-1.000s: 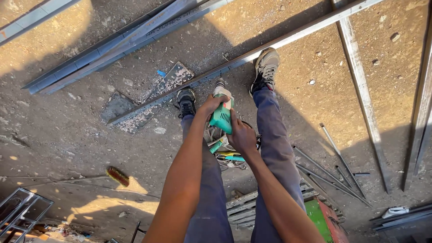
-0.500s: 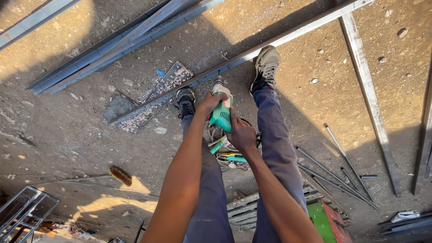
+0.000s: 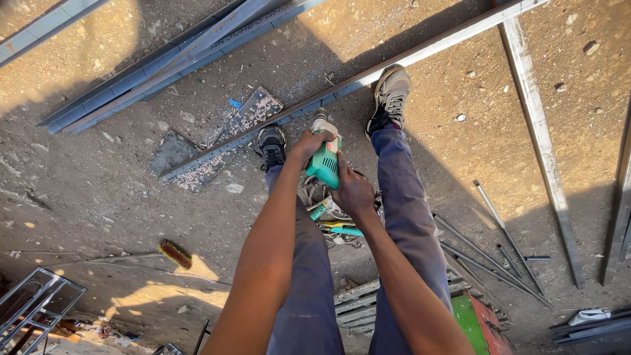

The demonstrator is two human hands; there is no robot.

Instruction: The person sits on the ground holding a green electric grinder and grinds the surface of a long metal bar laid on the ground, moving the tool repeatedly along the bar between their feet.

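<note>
A green power tool (image 3: pixel 323 163), shaped like an angle grinder, is held low between the person's two feet, its grey front end pointing at a long metal bar (image 3: pixel 368 72) that runs across the dirt floor (image 3: pixel 98 190). The left hand (image 3: pixel 307 143) is closed around the front of the tool, near its head. The right hand (image 3: pixel 353 192) is closed around the rear of the green body, fingers wrapped over it. Both arms reach straight down from the camera.

The left shoe (image 3: pixel 271 144) stands just beside the bar on its near side, and the right shoe (image 3: pixel 392 96) rests on or against the bar; which cannot be told. The legs wear blue-grey trousers (image 3: pixel 407 210). Below the tool, between the legs, lies a tangle of cable and small tools (image 3: pixel 335 223).

To the upper left lies a bundle of long grey metal profiles (image 3: pixel 171 59). A wire brush (image 3: pixel 175 254) lies on the floor to the left. Thin metal rods (image 3: pixel 499 250) lie to the right.
</note>
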